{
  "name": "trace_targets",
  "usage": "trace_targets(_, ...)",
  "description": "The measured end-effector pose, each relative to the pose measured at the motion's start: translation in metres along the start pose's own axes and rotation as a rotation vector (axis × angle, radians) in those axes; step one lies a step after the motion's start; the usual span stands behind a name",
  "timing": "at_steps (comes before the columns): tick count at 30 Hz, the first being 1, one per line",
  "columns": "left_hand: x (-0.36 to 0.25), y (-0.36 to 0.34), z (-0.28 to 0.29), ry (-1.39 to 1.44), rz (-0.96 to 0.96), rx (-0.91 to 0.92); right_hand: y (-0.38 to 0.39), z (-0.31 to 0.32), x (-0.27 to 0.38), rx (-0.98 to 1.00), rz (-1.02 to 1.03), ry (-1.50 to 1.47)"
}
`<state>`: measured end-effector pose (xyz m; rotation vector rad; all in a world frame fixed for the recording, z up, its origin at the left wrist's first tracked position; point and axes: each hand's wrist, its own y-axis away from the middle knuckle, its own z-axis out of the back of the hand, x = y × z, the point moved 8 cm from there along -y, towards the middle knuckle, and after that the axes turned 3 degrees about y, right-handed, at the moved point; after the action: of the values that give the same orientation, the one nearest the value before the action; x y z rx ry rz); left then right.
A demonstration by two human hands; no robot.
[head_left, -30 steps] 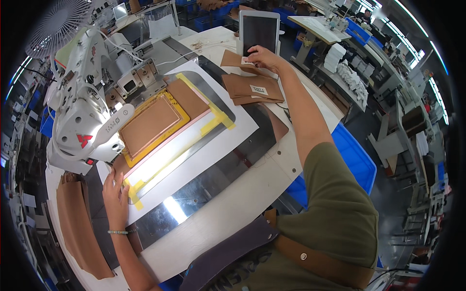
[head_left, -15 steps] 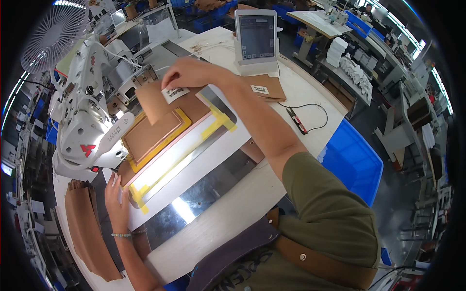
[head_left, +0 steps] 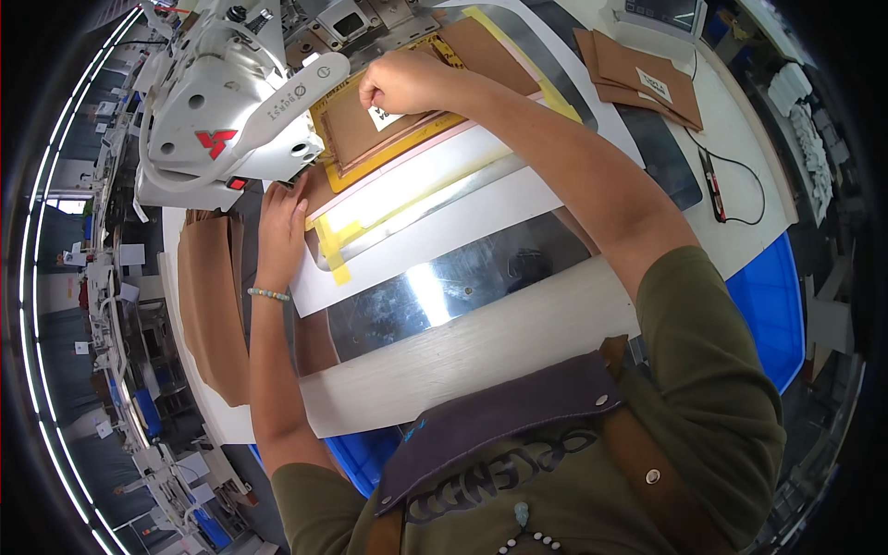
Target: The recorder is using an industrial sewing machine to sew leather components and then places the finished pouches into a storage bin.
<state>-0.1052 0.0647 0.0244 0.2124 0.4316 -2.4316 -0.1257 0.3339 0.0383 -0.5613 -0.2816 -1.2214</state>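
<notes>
Brown patch (head_left: pixel 350 131) lies within the yellow frame (head_left: pixel 398 155), beneath the machine head's (head_left: pixel 208 116) handle side; a white label (head_left: pixel 381 117) shows on it. The right hand (head_left: pixel 407 85) is over the patch, its fingers curled close at the label's edge; whether this grip pinches the patch or merely presses it cannot be told. The left hand (head_left: pixel 281 231) has a loose grip, fingers extended and laid on the near left end of the brown panel (head_left: pixel 319 188), beside yellow tape (head_left: pixel 330 248). White paper (head_left: pixel 370 280) extends beneath. At left, a brown stack (head_left: pixel 213 305) rests on the table (head_left: pixel 472 342); at right, labelled brown pieces (head_left: pixel 629 67) overlap near a screen (head_left: pixel 661 11), with snips (head_left: pixel 713 190) lying nearer the person.
</notes>
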Motion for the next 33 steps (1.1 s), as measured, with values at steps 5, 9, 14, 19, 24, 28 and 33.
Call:
trace_targets(5,0.038,-0.033,-0.014,0.116,0.144,0.019,-0.002,-0.012,0.003,0.055,0.034,0.126)
trace_targets(9,0.053,-0.049,-0.023,0.25,0.337,0.026,-0.006,-0.018,0.003,0.008,0.113,0.18)
trace_targets(14,0.002,-0.073,-0.021,0.152,-0.107,0.011,-0.008,-0.017,0.002,-0.034,0.16,0.087)
trace_targets(19,-0.009,-0.078,-0.024,0.033,-0.2,0.012,-0.001,-0.019,0.01,-0.083,0.238,0.245)
trace_targets(24,0.0,-0.081,-0.024,0.111,-0.171,-0.003,0.001,-0.015,0.016,-0.121,0.283,0.274)
trace_targets(28,0.007,-0.087,-0.03,0.113,-0.167,0.026,0.004,-0.019,0.022,-0.075,0.291,0.17)
trace_targets(33,0.019,-0.084,-0.039,0.184,-0.072,0.012,0.011,-0.034,0.041,0.097,0.383,0.08)
